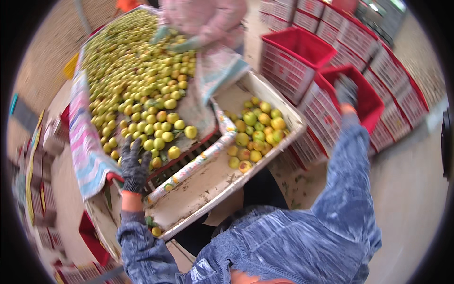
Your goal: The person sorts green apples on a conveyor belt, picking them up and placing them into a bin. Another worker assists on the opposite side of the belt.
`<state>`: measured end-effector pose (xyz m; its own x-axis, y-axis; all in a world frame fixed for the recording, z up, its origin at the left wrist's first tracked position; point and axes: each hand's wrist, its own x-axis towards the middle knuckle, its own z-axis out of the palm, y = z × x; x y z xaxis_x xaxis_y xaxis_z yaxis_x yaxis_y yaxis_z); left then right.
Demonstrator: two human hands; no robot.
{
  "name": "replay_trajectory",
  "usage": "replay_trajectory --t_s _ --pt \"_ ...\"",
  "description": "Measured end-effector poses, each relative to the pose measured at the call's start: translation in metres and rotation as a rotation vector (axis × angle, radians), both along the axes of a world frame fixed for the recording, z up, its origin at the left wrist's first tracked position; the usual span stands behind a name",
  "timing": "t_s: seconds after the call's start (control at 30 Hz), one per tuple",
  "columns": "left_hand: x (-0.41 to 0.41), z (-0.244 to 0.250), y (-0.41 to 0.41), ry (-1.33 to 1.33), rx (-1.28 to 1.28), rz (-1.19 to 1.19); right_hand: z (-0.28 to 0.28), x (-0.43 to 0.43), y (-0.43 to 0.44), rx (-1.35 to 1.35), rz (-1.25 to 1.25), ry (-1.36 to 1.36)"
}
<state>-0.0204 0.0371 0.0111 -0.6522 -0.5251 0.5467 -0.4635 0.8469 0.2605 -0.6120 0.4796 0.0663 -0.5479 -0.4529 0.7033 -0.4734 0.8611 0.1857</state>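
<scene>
My left hand, in a dark grey knit glove, is at the near edge of a sorting table, its fingers spread beside loose yellow-green round fruits. It appears to grip none of them. My right hand, gloved too and blurred, reaches over the mouth of a red-lined plastic crate. Whether it holds a fruit cannot be made out. Between my arms is a shallow white tray. Larger fruits, some with brown blemishes, are gathered at the tray's right end.
Across the table a person in pink has gloved hands among the fruits. Another red-lined crate stands beside the tray, with stacked white-and-red crates behind. A floral-wrapped rail divides table and tray. A striped cloth drapes the left edge.
</scene>
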Motion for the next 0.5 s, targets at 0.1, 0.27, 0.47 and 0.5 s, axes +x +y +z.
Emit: replay_trajectory --t_s 0.1,0.27,0.47,0.5 --pt "0.010 -0.009 -0.010 0.042 -0.006 0.141 -0.017 -0.037 0.080 0.024 -0.396 -0.610" --pt "0.024 -0.014 -0.040 0.077 0.505 0.411 0.000 -0.007 -0.011 -0.405 0.233 -0.392" --pt "0.024 -0.022 -0.036 -0.103 0.638 0.306 0.015 0.220 -0.271 -0.092 1.582 -0.587" --pt "0.024 -0.021 -0.031 -0.006 0.708 0.230 0.007 0.253 -0.300 0.056 1.486 -0.471"
